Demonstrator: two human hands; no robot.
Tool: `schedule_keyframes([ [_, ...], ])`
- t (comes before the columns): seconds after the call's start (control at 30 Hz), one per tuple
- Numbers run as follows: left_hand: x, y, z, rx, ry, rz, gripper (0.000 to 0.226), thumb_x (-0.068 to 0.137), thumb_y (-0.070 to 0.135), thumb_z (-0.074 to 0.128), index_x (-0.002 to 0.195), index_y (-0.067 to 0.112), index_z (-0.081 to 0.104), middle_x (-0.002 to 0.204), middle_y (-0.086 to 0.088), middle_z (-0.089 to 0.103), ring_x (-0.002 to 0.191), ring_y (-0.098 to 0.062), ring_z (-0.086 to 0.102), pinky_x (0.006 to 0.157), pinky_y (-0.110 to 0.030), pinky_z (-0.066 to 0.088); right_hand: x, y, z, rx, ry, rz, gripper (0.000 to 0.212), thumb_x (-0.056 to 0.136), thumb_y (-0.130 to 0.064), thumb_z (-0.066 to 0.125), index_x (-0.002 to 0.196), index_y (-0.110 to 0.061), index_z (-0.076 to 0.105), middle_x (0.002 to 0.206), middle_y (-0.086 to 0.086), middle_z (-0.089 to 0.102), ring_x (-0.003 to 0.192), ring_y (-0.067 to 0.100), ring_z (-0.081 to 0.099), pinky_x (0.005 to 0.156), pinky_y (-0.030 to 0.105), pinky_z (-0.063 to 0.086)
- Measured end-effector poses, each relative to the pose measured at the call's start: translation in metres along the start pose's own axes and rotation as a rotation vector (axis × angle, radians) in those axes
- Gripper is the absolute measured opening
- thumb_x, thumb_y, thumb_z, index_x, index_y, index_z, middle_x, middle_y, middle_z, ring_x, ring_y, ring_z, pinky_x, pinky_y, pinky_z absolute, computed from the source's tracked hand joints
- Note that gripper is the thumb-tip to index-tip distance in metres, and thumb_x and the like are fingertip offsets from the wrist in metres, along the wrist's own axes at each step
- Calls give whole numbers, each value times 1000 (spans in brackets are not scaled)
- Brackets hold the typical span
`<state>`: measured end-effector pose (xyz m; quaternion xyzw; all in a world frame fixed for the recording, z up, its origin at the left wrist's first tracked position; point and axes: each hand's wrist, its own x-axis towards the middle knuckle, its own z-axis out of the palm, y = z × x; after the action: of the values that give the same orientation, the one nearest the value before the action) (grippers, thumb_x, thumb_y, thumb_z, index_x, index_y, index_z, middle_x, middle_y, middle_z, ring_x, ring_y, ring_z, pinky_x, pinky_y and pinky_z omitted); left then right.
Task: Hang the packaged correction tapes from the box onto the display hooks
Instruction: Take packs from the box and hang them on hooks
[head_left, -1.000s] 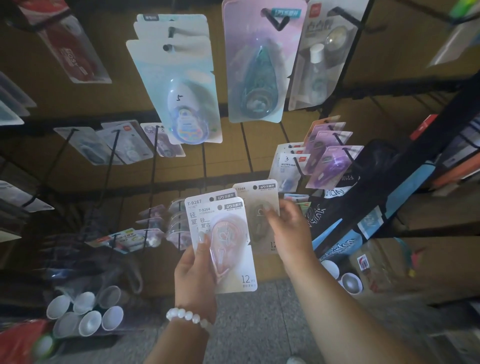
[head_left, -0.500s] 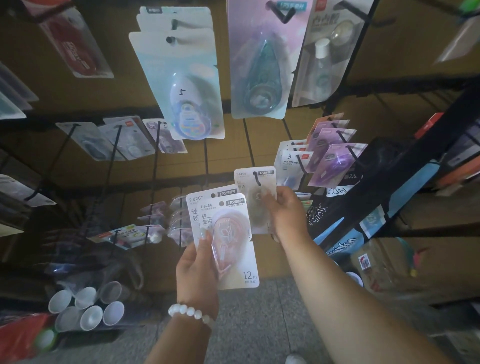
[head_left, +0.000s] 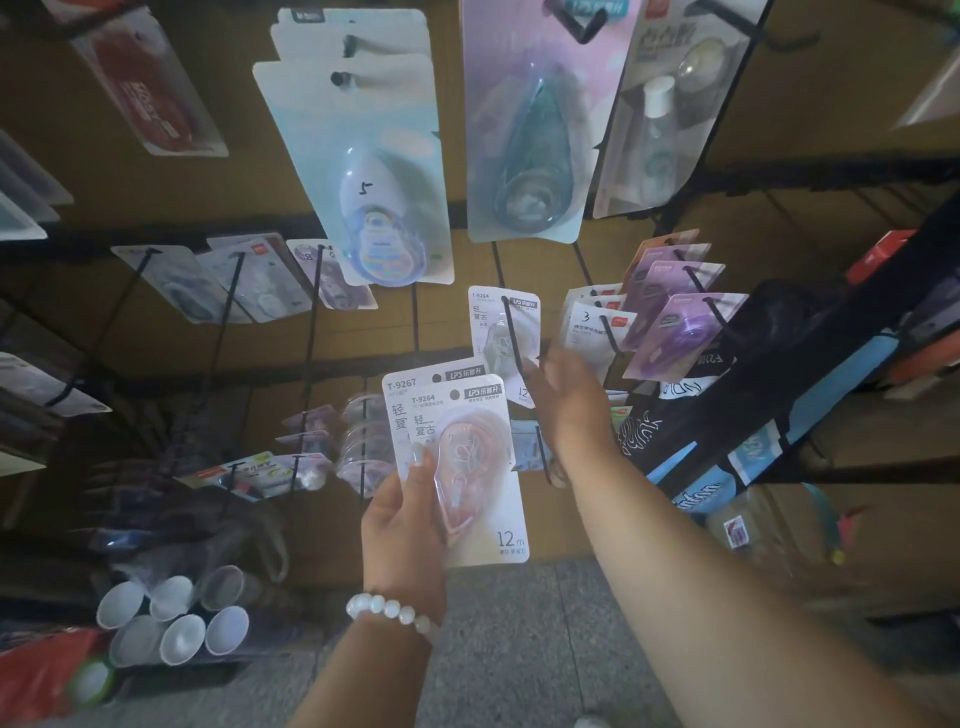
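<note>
My left hand (head_left: 405, 525) grips a small stack of packaged correction tapes (head_left: 467, 499). The front card is white with a pink tape in a clear blister, and a second card shows behind it. Just above and to the right, another white packaged tape (head_left: 485, 332) hangs on a black display hook (head_left: 513, 338) that passes through its hole. My right hand (head_left: 569, 410) is blurred at that package's lower right edge, fingers spread, holding nothing. I cannot tell whether it touches the card. The box is out of view.
Other carded tapes fill neighbouring hooks: a pale blue one (head_left: 363, 171) and a pink one (head_left: 524, 130) above, purple ones (head_left: 680, 332) at right. A black bag (head_left: 727, 405) hangs right. Several upturned cups (head_left: 171, 618) sit lower left above the grey floor (head_left: 519, 649).
My right hand lifted one package up and slid it onto the hook, then let go and began to draw back. The left hand kept the stack nearly still.
</note>
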<state>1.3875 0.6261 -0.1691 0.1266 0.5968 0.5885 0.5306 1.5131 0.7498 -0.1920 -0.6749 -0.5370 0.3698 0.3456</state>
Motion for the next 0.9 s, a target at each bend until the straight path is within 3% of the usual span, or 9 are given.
schedule_keyframes([
  [0.13, 0, -1, 1, 4, 12, 4, 19, 91, 35, 61, 92, 24, 75, 99, -6, 78, 99, -35, 72, 87, -58, 56, -60, 2, -18, 227, 81, -10, 31, 86, -50, 58, 92, -20, 58, 82, -14, 60, 74, -3, 56, 66, 9, 38],
  [0.23, -1, -3, 3, 34, -7, 29, 15, 88, 34, 64, 91, 25, 76, 96, -8, 78, 93, -36, 73, 80, -57, 58, -92, -9, -25, 247, -115, -33, 39, 73, -65, 55, 75, -27, 59, 67, -18, 62, 62, -8, 55, 59, 8, 39],
  [0.3, -1, -4, 6, 49, -16, 26, 14, 86, 30, 66, 92, 21, 75, 94, -11, 78, 88, -37, 73, 77, -56, 59, -98, -12, -23, 254, -156, -51, 34, 71, -57, 63, 76, -23, 62, 67, -18, 65, 59, -5, 56, 54, 8, 40],
  [0.4, -1, -7, 6, 72, -10, 12, 18, 88, 32, 64, 94, 19, 74, 94, -14, 78, 88, -39, 72, 79, -59, 57, -95, -8, -19, 313, -121, -12, 21, 79, -39, 71, 82, -19, 67, 81, 2, 72, 73, 15, 66, 64, 29, 48],
  [0.53, 3, -13, -3, 121, 52, 13, 36, 96, 40, 50, 102, 10, 70, 79, -5, 75, 77, -29, 70, 81, -47, 56, -95, -3, -25, 451, -168, 20, 37, 69, -51, 69, 89, -20, 70, 90, 8, 74, 89, 33, 69, 84, 53, 51],
  [0.67, 6, -11, -9, 140, 112, 58, 32, 97, 38, 50, 97, 16, 73, 90, -6, 77, 86, -27, 71, 83, -46, 56, -84, -2, -45, 651, -141, 48, 17, 79, -26, 72, 88, -12, 68, 83, 1, 74, 76, 15, 70, 69, 28, 55],
  [0.77, 2, -9, -11, 143, 138, 120, 31, 99, 34, 49, 91, 17, 73, 84, -5, 74, 78, -23, 67, 73, -40, 55, -70, 1, -53, 598, -62, 46, 3, 85, -18, 66, 82, -19, 66, 75, -8, 72, 66, 3, 67, 58, 16, 51],
  [0.83, 0, -8, -11, 145, 156, 153, 31, 99, 35, 48, 85, 21, 72, 78, 0, 72, 73, -19, 65, 68, -38, 54, -64, -1, -53, 518, -48, 38, 8, 87, -20, 65, 80, -23, 65, 73, -11, 72, 68, 4, 67, 60, 17, 51],
  [0.9, 0, -8, -13, 145, 175, 168, 32, 99, 36, 48, 81, 24, 72, 74, 5, 72, 71, -17, 65, 66, -36, 55, -59, -2, -50, 446, -63, 24, 7, 87, -22, 65, 81, -24, 66, 81, -7, 72, 79, 15, 68, 71, 30, 52],
])
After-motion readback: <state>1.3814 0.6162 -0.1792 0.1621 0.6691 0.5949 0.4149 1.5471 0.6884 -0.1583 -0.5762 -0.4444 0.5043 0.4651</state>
